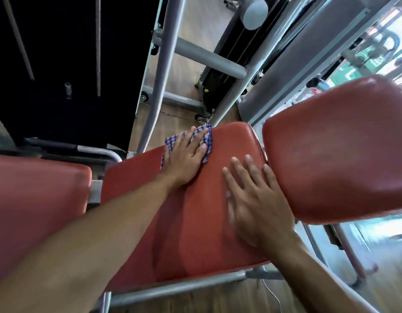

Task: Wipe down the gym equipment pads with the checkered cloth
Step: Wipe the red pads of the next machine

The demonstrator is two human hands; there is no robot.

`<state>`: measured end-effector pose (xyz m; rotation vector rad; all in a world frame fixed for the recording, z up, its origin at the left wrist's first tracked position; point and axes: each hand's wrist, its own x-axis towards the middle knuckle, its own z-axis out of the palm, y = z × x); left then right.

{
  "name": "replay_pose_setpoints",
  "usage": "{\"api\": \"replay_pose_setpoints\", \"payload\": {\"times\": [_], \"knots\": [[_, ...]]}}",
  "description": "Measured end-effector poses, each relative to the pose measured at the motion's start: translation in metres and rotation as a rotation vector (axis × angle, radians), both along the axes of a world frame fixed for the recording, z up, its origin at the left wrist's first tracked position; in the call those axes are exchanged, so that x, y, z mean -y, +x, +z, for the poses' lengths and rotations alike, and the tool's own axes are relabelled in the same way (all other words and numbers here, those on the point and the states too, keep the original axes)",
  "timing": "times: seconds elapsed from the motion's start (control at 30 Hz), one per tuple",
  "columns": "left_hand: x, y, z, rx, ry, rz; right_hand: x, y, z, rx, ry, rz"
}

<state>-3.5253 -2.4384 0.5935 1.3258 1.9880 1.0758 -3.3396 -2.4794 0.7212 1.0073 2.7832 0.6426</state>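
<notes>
The left hand pressed the checkered cloth flat, fingers straight, at the 12 o'clock edge of the middle red pad. The right hand rested open-fingered on that pad toward 3 o'clock, beside the neighbouring red pad

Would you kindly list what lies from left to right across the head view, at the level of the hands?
Left red pad → middle red pad with the left hand pressing the checkered cloth → right hand flat on that pad → right red pad.
</notes>
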Motion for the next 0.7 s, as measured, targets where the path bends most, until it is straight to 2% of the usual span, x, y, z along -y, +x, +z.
{"api": "replay_pose_setpoints", "payload": {"times": [0.17, 0.33, 0.53, 0.7], "knots": [[0.012, 0.008, -0.001, 0.003, 0.005, -0.002, 0.0, -0.002, 0.0, 0.041, 0.021, -0.022], [0.104, 0.055, -0.01, 0.009, 0.001, -0.127, 0.004, -0.007, 0.007, 0.093, 0.002, -0.063], [0.184, 0.104, -0.008, 0.026, -0.086, -0.176, -0.004, -0.05, -0.002, 0.27, -0.074, -0.073], [0.208, 0.131, -0.031, -0.087, -0.014, -0.128, -0.02, -0.061, -0.022, 0.295, -0.042, -0.048]]}}
